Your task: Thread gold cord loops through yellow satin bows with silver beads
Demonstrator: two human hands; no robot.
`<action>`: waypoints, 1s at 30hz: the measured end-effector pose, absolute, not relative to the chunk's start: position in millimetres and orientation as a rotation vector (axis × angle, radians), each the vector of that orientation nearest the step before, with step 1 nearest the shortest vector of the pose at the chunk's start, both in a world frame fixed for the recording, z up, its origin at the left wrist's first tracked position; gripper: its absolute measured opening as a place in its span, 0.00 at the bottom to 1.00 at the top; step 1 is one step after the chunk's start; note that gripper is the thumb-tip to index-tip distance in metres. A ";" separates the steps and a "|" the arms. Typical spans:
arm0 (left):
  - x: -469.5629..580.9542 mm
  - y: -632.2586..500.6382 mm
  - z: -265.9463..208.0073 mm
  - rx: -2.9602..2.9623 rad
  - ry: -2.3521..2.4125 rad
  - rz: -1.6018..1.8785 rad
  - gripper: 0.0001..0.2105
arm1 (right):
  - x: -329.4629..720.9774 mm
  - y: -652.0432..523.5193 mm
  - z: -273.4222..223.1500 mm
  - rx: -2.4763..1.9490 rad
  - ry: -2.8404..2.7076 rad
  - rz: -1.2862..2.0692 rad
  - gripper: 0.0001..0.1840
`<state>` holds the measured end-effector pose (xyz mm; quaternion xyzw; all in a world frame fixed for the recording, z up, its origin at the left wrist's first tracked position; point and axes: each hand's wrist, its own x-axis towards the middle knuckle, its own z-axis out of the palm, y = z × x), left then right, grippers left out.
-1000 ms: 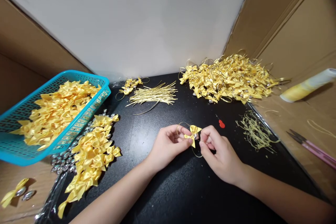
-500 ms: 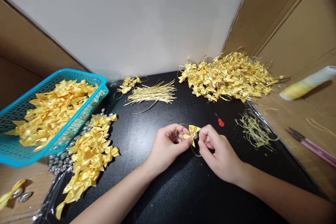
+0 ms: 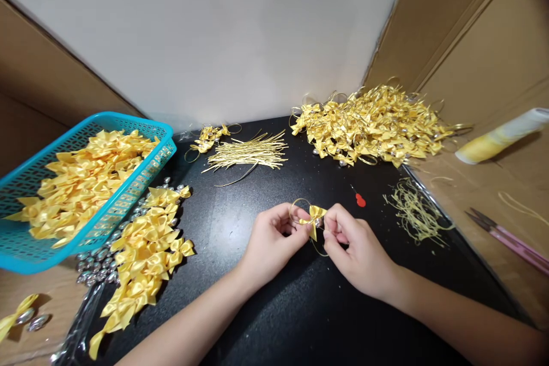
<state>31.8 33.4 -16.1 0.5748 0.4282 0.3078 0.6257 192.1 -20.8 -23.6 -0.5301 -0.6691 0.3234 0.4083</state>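
Between our hands sits the yellow bow [image 3: 317, 213], pinched by our left hand [image 3: 277, 243]; our right hand [image 3: 358, 254] pinches the gold cord [image 3: 301, 199] beside it. Tugging unevenly could skew the bow or let the cord slip.

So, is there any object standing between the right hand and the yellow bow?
Nothing visible stands in the way: the right hand is close beside the yellow bow, which the left hand holds. The small red thing lies farther back, not between them.
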 end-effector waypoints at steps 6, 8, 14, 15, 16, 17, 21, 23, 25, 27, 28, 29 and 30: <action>32.5 32.7 -16.7 1.353 0.985 0.709 0.05 | 190.5 -20.0 -24.3 -1.342 -1.661 0.825 0.10; 32.1 31.6 -17.0 1.387 0.992 0.722 0.05 | 189.8 -20.2 -24.6 -1.347 -1.659 0.819 0.10; 31.2 26.3 -17.0 1.528 0.998 0.805 0.04 | 186.1 -23.8 -28.0 -1.378 -1.610 0.766 0.10; 31.2 25.8 -17.0 1.541 0.999 0.820 0.04 | 185.5 -24.7 -29.1 -1.378 -1.598 0.763 0.09; 31.2 25.5 -16.9 1.548 1.001 0.830 0.04 | 185.1 -25.6 -30.2 -1.375 -1.587 0.758 0.09; 31.3 25.4 -17.0 1.550 1.000 0.838 0.04 | 184.8 -26.4 -31.5 -1.372 -1.578 0.752 0.08; 31.6 25.8 -17.5 1.531 1.006 0.837 0.06 | 184.8 -28.6 -35.8 -1.363 -1.551 0.717 0.07; 31.6 25.7 -17.8 1.506 1.015 0.826 0.07 | 184.8 -28.8 -37.0 -1.367 -1.530 0.718 0.07; 31.6 25.1 -18.1 1.480 1.017 0.815 0.07 | 184.4 -28.5 -37.4 -1.378 -1.511 0.733 0.06; 31.6 24.2 -18.3 1.471 1.014 0.809 0.08 | 183.7 -28.3 -37.2 -1.390 -1.493 0.747 0.07; 31.7 23.8 -18.4 1.474 1.014 0.808 0.08 | 183.3 -28.3 -37.1 -1.395 -1.485 0.754 0.07; 31.7 23.4 -18.4 1.482 1.016 0.810 0.08 | 183.0 -28.3 -36.9 -1.397 -1.477 0.758 0.07; 31.8 23.1 -18.5 1.490 1.017 0.814 0.08 | 182.6 -28.4 -36.9 -1.398 -1.468 0.762 0.07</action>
